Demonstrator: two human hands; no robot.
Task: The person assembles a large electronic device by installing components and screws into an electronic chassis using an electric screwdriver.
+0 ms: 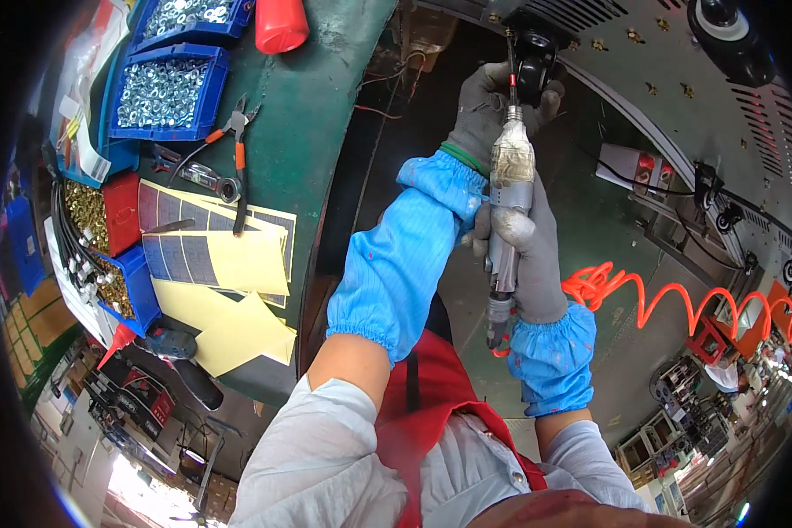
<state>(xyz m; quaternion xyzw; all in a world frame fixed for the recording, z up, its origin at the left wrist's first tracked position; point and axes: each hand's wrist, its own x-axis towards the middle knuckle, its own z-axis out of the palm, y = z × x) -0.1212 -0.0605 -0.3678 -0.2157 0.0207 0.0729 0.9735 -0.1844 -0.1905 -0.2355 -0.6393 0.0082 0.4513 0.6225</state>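
My right hand (pixel 539 251), in a grey glove, is wrapped round an air screwdriver (pixel 512 167) with a silver body and a tape-wrapped front. Its long bit (pixel 512 75) points away from me, with the tip at a metal panel (pixel 629 53), beside a black caster wheel (pixel 535 66). My left hand (pixel 484 110), also gloved, reaches under the bit and closes its fingers on the caster. The contact between bit tip and fastener is too small to make out. Blue sleeve covers wrap both my forearms.
On the green table at left are blue bins of nuts (pixel 158 92), a red bottle (pixel 280 25), pliers (pixel 238 132), label sheets (pixel 229 255) and a cordless drill (pixel 172 345). An orange coiled hose (pixel 669 295) stretches right. Another caster (pixel 722 26) sits on the panel.
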